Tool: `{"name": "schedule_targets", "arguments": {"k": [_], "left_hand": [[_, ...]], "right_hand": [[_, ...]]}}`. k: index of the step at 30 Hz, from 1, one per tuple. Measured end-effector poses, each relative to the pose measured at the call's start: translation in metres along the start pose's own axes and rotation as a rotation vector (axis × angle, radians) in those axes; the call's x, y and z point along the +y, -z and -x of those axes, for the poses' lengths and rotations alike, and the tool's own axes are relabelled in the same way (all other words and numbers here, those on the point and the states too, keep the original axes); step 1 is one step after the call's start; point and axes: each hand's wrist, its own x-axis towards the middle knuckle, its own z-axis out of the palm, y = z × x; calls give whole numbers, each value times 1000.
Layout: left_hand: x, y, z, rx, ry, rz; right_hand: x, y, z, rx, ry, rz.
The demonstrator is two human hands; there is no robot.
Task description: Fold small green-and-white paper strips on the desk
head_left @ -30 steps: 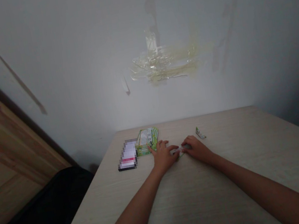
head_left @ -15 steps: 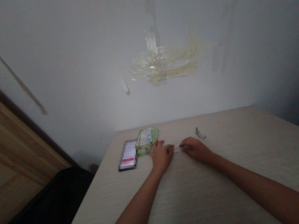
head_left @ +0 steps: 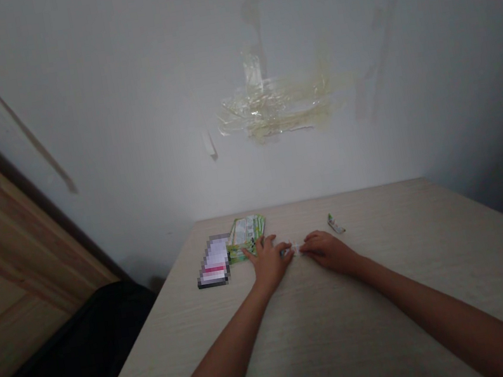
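Between my two hands is a small whitish piece (head_left: 295,248), too small to make out in detail. My left hand (head_left: 268,260) pinches its left end with thumb and forefinger, the other fingers spread toward a stack of green printed packets (head_left: 245,231). My right hand (head_left: 329,249) is closed, with its fingertips pinching the right end of the same piece. Both hands rest low over the wooden table.
A phone (head_left: 213,262) with a blurred screen lies left of the packets. A small crumpled green-and-white wrapper (head_left: 335,223) sits beyond my right hand. The wall (head_left: 347,159) rises behind the table (head_left: 342,327), and a black bag (head_left: 89,344) is at the left.
My right hand has shifted slightly left, so the fingertips of both hands are closer together over the small whitish piece. The packets, phone and wrapper stay in place.
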Motion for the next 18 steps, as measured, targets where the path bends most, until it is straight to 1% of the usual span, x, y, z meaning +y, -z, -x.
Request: {"name": "schedule_targets", "arguments": {"k": [6,11,15,18], "left_hand": [[0,-2,0,20,10,-11],[-1,-3,-1,46,-7,-26],[-2,-5,-1,54,-21,-28],[-3,-6,-1,52,-18,-27]], "right_hand": [[0,1,1,-26,1,-44],[1,-1,3,-38,10,-80],[2,-1,4,-55,2,-159],[3,-1,4,-66,-34,-229]]}}
